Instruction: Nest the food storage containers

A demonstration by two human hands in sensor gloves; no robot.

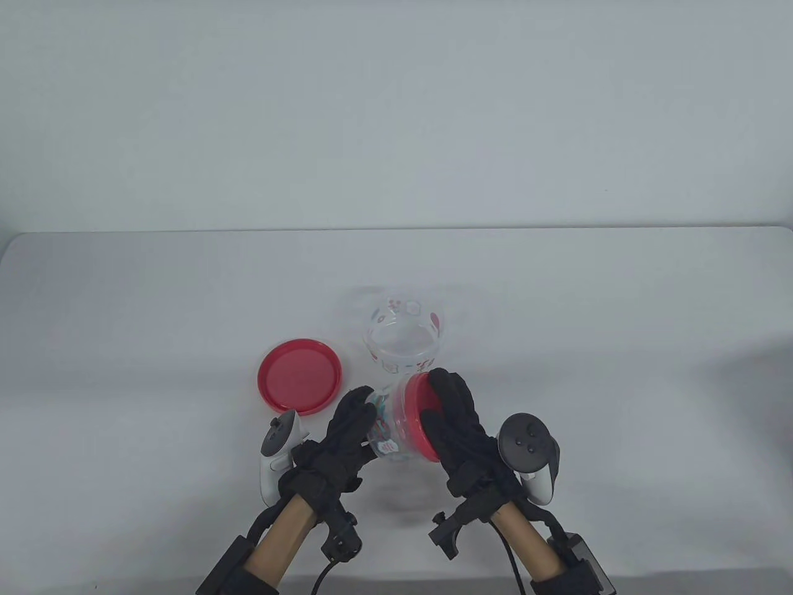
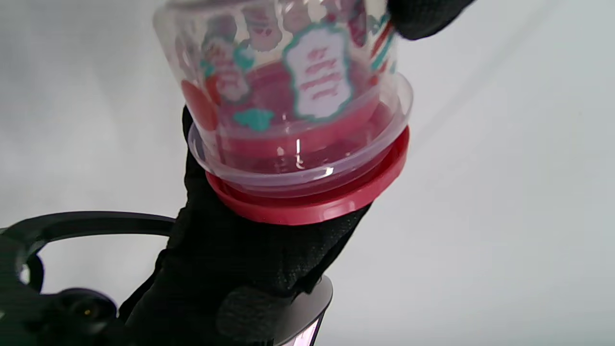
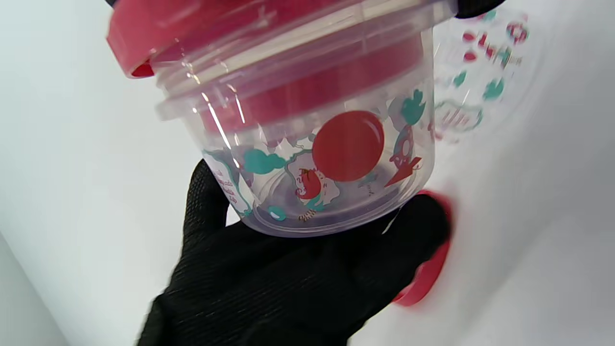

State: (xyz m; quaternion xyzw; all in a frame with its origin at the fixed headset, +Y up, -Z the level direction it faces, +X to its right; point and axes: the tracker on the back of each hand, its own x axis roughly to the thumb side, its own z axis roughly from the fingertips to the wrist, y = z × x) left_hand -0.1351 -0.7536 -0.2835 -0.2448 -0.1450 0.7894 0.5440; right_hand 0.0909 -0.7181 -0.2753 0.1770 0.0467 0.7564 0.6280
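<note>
A small clear printed container [image 1: 391, 427] with a red lid [image 1: 420, 416] is held on its side above the table between both hands. My left hand [image 1: 350, 427] grips its base, as the right wrist view [image 3: 307, 158] shows. My right hand [image 1: 451, 409] holds the red lid end, seen in the left wrist view [image 2: 312, 202]. In the right wrist view the lid [image 3: 144, 38] looks lifted at one edge. A larger clear printed container [image 1: 404, 334] stands open on the table just behind. Its loose red lid [image 1: 300, 374] lies flat to the left.
The white table [image 1: 588, 347] spreads wide around the containers, with its far edge [image 1: 396, 230] against a pale wall. A dark shadow falls at the far right edge.
</note>
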